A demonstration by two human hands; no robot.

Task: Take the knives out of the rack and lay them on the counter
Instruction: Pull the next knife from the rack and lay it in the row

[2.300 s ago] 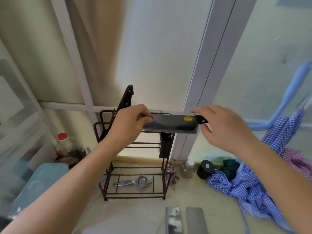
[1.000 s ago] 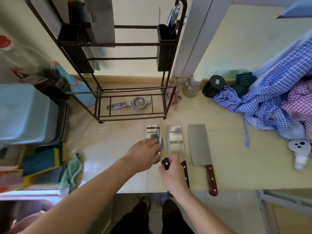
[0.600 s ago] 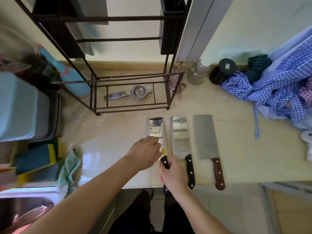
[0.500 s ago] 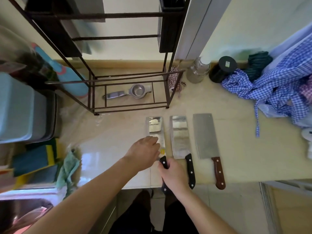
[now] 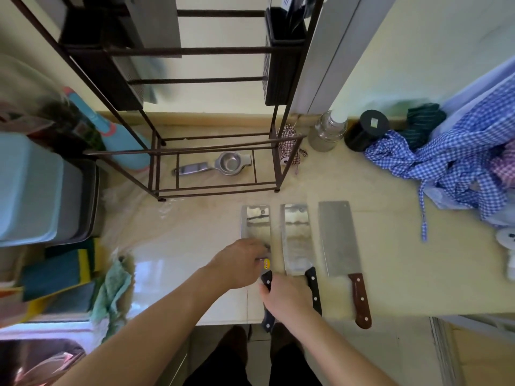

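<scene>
A: We have both hands on the left cleaver [image 5: 255, 227]. Our right hand [image 5: 287, 298] is closed around its black handle at the counter's near edge; the handle's end pokes out past the edge below the hand.

B: And our left hand [image 5: 240, 264] lies on the blade, fingers curled down on the steel near the yellow sticker [image 5: 267, 264]. The blade lies flat on the counter [image 5: 404, 274], pointing away from us.

A: Just beside it, to the right, lies the middle cleaver [image 5: 296, 238], also black-handled, and then the brown-handled cleaver [image 5: 338, 240]. The three lie side by side, close but apart, handles toward us.

B: Beyond them stands the rack [image 5: 195, 151]. One wide blade [image 5: 156, 26] hangs in its upper left part, blurred. A metal squeezer [image 5: 214, 165] lies on its bottom shelf.

A: Right of the rack we see a glass jar [image 5: 327, 133], a black jar [image 5: 365, 129] and checked blue cloth [image 5: 446, 165]. To the left sit a blue bin [image 5: 28, 188] and a green rag [image 5: 111, 288].
</scene>
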